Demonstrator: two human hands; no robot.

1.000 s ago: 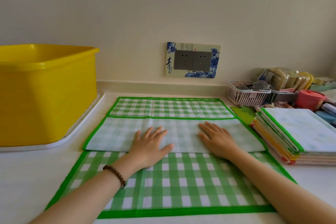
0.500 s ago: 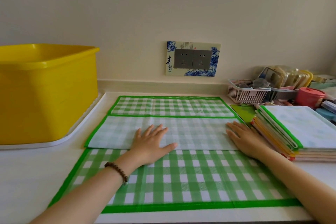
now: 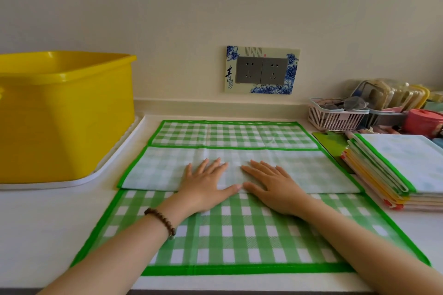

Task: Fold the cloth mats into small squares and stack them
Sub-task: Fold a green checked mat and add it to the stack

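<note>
1. A pale surface [image 3: 48, 223] runs below a cream wall. A yellow tub [image 3: 64, 115] stands on the left, and a stack of folded mats [image 3: 395, 170] sits on the right.
2. The green checked mat [image 3: 239, 235] lies spread in the middle, with a pale folded band [image 3: 155, 170] across its centre.
3. The left hand [image 3: 203, 184] and right hand [image 3: 273, 187] lie flat on that band, side by side at its middle. Their fingers are straight, they grip nothing, and the thumbs almost touch.
4. The step looks like flattening the fold. It likely goes best by pressing from the centre outward, with the band's edges held parallel to the green border.
</note>
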